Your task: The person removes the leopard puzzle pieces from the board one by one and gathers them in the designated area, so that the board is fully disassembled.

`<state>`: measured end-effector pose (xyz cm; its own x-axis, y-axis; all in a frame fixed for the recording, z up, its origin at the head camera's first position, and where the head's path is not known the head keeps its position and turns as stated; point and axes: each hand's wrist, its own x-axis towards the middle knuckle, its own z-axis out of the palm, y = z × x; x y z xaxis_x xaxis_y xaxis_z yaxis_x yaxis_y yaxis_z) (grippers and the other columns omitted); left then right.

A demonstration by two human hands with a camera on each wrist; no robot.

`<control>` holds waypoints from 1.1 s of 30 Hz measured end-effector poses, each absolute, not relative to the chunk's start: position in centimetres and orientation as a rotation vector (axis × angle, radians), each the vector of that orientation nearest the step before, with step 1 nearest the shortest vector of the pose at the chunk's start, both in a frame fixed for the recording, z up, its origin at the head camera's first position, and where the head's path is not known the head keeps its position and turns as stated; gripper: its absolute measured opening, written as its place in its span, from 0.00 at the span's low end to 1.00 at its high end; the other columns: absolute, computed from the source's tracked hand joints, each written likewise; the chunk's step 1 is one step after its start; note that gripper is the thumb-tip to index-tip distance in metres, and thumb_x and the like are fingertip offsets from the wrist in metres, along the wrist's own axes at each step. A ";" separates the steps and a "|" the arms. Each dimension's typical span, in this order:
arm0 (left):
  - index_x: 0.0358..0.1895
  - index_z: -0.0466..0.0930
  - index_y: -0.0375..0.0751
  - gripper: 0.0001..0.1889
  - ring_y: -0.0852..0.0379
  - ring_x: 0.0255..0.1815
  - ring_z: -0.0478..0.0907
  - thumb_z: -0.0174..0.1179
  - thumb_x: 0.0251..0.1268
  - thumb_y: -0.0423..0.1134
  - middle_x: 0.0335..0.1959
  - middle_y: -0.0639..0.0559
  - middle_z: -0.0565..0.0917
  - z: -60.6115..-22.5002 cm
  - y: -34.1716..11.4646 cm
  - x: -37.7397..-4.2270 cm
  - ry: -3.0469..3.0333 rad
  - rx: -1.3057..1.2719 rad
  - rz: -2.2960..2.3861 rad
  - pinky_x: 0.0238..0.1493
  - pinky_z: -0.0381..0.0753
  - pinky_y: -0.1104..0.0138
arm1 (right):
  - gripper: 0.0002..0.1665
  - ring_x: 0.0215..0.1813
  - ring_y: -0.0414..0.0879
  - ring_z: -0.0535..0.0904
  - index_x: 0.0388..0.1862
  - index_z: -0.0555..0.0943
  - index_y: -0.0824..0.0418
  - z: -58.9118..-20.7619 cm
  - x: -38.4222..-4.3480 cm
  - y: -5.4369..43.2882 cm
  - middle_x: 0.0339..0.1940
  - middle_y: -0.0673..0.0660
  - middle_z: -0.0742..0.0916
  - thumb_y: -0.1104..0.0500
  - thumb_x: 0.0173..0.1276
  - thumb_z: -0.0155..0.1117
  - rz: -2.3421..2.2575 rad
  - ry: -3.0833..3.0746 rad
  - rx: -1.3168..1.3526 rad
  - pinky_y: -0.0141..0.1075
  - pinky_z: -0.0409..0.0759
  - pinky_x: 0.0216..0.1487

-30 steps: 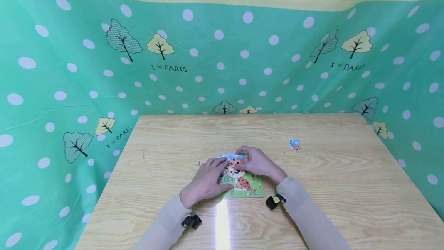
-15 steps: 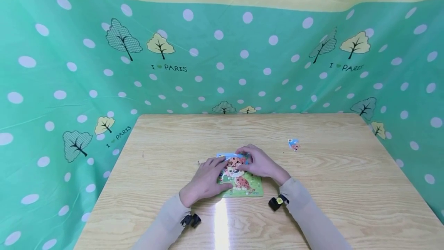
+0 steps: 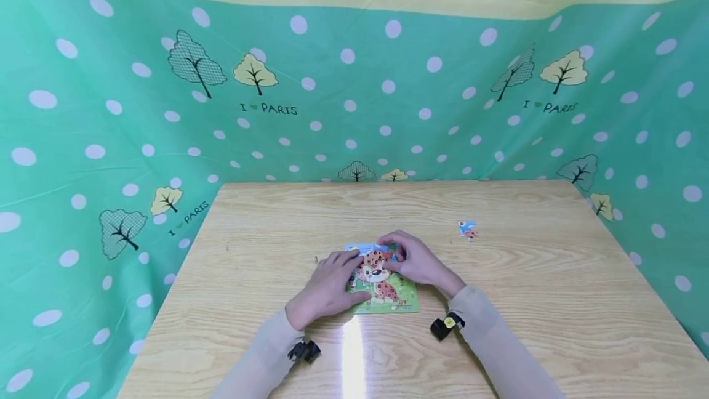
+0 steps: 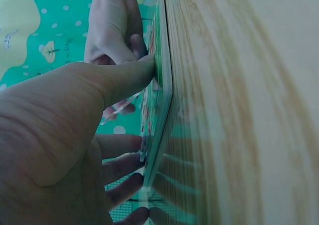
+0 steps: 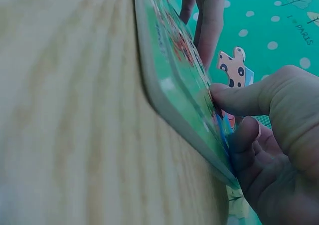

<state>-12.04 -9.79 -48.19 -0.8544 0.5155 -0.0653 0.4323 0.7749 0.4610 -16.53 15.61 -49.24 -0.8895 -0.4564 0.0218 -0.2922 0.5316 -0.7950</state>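
Peach, dark-spotted flat puzzle piece (image 5: 233,68) tilts, pinched by the right hand (image 3: 418,259), over the green cartoon-animal puzzle board (image 3: 410,297); the spread left hand (image 3: 329,283) touches its edge. Fitting seems the step, needing alignment, then pressing.

Green flat rectangular puzzle board (image 3: 408,295): blue upper strip, dark-spotted orange-red animal print. Pale-orange irregular flat puzzle piece (image 5: 237,69): black spots, light-blue portion. Small blue-and-white loose piece (image 3: 468,230): reddish-brown print. Light-tan wood-grain tabletop (image 3: 526,300): darker streaks. Teal fabric backdrop (image 3: 332,134): white polka dots, yellow and dark-hatched trees, black lettering, pale-yellow upper band.
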 end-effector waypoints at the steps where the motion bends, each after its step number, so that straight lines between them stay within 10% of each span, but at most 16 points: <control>1: 0.79 0.70 0.40 0.44 0.37 0.82 0.63 0.69 0.68 0.62 0.83 0.41 0.67 -48.2 -9.8 -12.1 2.779 0.750 0.655 0.80 0.64 0.36 | 0.28 0.32 0.41 0.73 0.65 0.82 0.54 -49.3 -16.5 15.6 0.38 0.55 0.81 0.62 0.67 0.78 -1.293 2.585 -0.640 0.31 0.74 0.34; 33: 0.79 0.70 0.40 0.43 0.36 0.82 0.63 0.69 0.69 0.61 0.83 0.41 0.67 -48.4 -9.7 -12.1 2.775 0.754 0.663 0.80 0.64 0.36 | 0.23 0.39 0.43 0.78 0.62 0.82 0.54 -48.6 -16.3 15.5 0.44 0.54 0.86 0.64 0.71 0.74 -1.273 2.558 -0.628 0.32 0.79 0.40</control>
<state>-12.11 -9.72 -48.39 -0.8527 0.5184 -0.0642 0.4334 0.7707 0.4671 -16.32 15.50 -48.64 -0.8856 -0.4644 -0.0026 -0.2779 0.5345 -0.7982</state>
